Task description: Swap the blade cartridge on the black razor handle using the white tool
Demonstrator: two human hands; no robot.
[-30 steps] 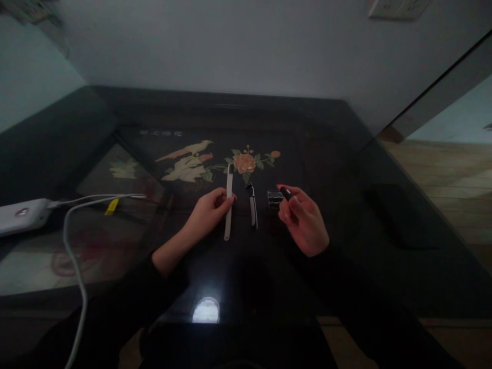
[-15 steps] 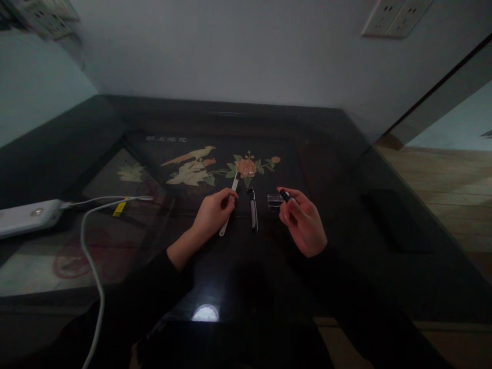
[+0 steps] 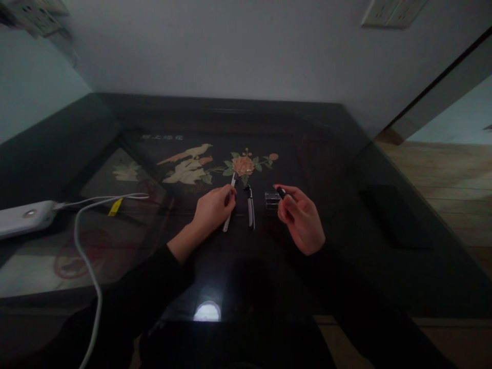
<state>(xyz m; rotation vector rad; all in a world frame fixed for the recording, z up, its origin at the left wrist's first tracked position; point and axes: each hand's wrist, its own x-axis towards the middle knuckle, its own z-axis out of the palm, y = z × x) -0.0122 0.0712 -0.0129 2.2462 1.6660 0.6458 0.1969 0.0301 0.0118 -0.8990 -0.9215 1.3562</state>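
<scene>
Here we are at the fingers: our left hand (image 3: 214, 207) has its thumb and fingertips closed on the middle of a slim white stick (image 3: 227, 223), which slants on either side of the grip, dark-tipped end beyond the fingers, holed end nearer us. Over in our right hand (image 3: 302, 218), thumb and forefinger are clamped on a small black piece (image 3: 282, 193), its tip poking out to the left, the other fingers curled in below. Just left of those right fingers sits a clear box (image 3: 271, 200); whether they touch it, we can't tell. Between the two sets of fingers, nearer the left, lies a black-and-white tool (image 3: 251, 209) with a bent dark head, clear of both hands on the glossy tabletop (image 3: 326, 143). Just past the left fingertips we get a pink flower (image 3: 243, 165) in the table's decoration, and farther off to their left, a pale bird (image 3: 190, 152). Well right of the right fingers there's a dark flat shape (image 3: 400, 218), too dim to name. Well left of the left fingers, a yellow tag (image 3: 115, 207) hangs on a white cable (image 3: 87, 259), and past it a white device (image 3: 26, 219). Farthest of all, high beyond the right fingers, a socket plate (image 3: 394, 11) on the wall (image 3: 215, 46).
</scene>
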